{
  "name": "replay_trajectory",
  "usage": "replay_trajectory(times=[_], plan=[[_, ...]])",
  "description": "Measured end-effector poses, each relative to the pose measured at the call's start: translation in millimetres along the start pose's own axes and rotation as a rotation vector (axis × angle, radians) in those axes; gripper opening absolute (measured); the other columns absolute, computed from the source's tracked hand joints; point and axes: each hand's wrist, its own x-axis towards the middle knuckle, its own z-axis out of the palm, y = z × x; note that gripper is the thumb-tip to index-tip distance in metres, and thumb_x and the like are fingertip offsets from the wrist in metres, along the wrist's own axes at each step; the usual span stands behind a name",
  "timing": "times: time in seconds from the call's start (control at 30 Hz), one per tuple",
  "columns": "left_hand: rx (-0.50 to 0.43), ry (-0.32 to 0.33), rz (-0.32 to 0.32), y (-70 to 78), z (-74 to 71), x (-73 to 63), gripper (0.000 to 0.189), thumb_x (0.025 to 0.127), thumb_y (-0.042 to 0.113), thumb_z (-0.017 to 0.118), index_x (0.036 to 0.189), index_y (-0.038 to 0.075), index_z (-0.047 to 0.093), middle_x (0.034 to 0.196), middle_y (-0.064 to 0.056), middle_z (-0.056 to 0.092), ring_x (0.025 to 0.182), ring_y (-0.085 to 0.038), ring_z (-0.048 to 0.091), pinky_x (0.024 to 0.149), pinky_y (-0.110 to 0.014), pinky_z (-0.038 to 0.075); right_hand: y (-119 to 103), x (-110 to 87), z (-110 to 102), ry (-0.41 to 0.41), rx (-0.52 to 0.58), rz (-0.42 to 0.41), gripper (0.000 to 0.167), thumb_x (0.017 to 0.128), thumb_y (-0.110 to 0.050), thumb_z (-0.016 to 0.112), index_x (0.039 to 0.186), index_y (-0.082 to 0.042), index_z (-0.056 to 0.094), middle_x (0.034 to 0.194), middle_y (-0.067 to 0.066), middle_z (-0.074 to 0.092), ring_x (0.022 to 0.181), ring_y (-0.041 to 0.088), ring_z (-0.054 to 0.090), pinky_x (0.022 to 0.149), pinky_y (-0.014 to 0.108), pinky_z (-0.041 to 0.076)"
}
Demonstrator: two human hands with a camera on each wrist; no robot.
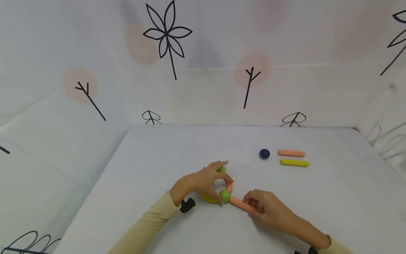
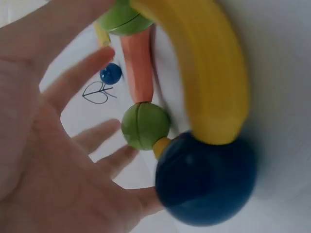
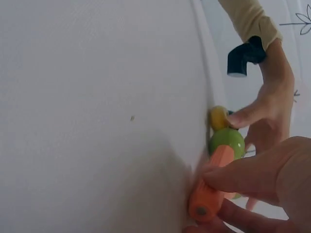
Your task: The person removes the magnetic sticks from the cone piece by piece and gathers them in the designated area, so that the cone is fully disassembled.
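Observation:
My left hand (image 1: 206, 181) curves over a ring of joined balls and sticks, its thumb against the near green ball (image 1: 225, 196) and its index finger by a curved orange stick (image 1: 229, 187). From that ball, a yellow curved stick (image 2: 214, 73) leads to a dark blue ball (image 2: 209, 179) in the left wrist view. The far green ball (image 2: 146, 126) joins the orange stick's other end. Between thumb and fingers, my right hand (image 1: 272, 210) pinches a straight orange stick (image 3: 206, 199). Its far end meets the near green ball; whether it is inserted cannot be seen.
Farther back on the right of the white table (image 1: 333, 183) lie a loose dark blue ball (image 1: 264, 153), an orange stick (image 1: 291, 153) and a yellow stick (image 1: 294, 162). Printed white cloth (image 1: 206, 95) rises behind the table. A black camera mount (image 1: 188, 205) sits at the left wrist.

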Motion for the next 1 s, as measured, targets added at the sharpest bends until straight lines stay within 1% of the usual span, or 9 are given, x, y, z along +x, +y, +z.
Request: replay_trajectory(times=[0.1,0.23,0.37,0.5,0.6,0.8,1.0], plan=[[-0.02,-0.003,0.078,-1.8,3.1,-2.1,0.054,0.074,0.04,0.08,0.124,0.03,0.064,0.157,-0.003,0.014,0.144,-0.03,0.005,0.101,-0.069,0.019,3,2.0,-2,0.041,-0.015,0.014,0.023,0.078,0.0,0.072,0.096,-0.013,0.066,0.082,-0.01,0.06,0.07,0.004,0.052,0.056,0.022,0.048],[-0.027,0.037,0.128,-3.0,7.2,-1.2,0.043,0.074,0.037,0.08,0.116,0.031,0.069,0.156,-0.002,0.02,0.143,-0.031,0.005,0.099,-0.072,0.015,6,4.4,-4,0.096,-0.023,0.007,0.023,0.076,0.003,0.072,0.092,-0.012,0.067,0.082,-0.009,0.06,0.071,0.005,0.053,0.056,0.023,0.048],[-0.033,0.058,0.136,-2.5,10.1,0.5,0.038,0.075,0.035,0.08,0.111,0.031,0.071,0.153,0.004,0.027,0.144,-0.028,0.007,0.1,-0.071,0.013,9,5.5,-6,0.113,-0.021,0.007,0.021,0.077,0.003,0.072,0.092,-0.011,0.067,0.083,-0.008,0.061,0.071,0.005,0.052,0.057,0.023,0.048],[-0.011,0.057,0.124,-0.5,11.7,-0.4,0.039,0.078,0.031,0.079,0.115,0.028,0.07,0.143,0.012,0.042,0.142,-0.019,0.018,0.102,-0.069,0.015,11,6.0,-6,0.117,-0.017,0.017,0.021,0.077,0.002,0.072,0.093,-0.01,0.067,0.084,-0.008,0.062,0.072,0.004,0.052,0.057,0.023,0.048],[0.007,0.058,0.126,0.6,12.6,-1.5,0.04,0.08,0.029,0.077,0.118,0.027,0.068,0.136,0.015,0.05,0.139,-0.014,0.026,0.102,-0.068,0.016,13,5.7,-6,0.125,-0.014,0.014,0.02,0.076,0.003,0.072,0.092,-0.009,0.068,0.084,-0.007,0.063,0.072,0.004,0.053,0.057,0.023,0.048],[0.055,0.053,0.15,1.7,13.2,-2.2,0.041,0.082,0.033,0.074,0.122,0.03,0.066,0.137,0.014,0.049,0.139,-0.016,0.027,0.1,-0.069,0.019,16,5.7,-7,0.129,-0.016,0.012,0.021,0.076,0.004,0.072,0.092,-0.009,0.068,0.084,-0.007,0.063,0.072,0.004,0.053,0.057,0.023,0.048],[0.123,0.054,0.149,5.6,16.3,-3.5,0.042,0.085,0.034,0.071,0.126,0.032,0.062,0.14,0.012,0.046,0.14,-0.019,0.025,0.101,-0.068,0.02,18,5.6,-7,0.142,-0.007,0.005,0.023,0.075,0.005,0.072,0.092,-0.01,0.068,0.085,-0.007,0.064,0.073,0.005,0.054,0.057,0.022,0.048]])
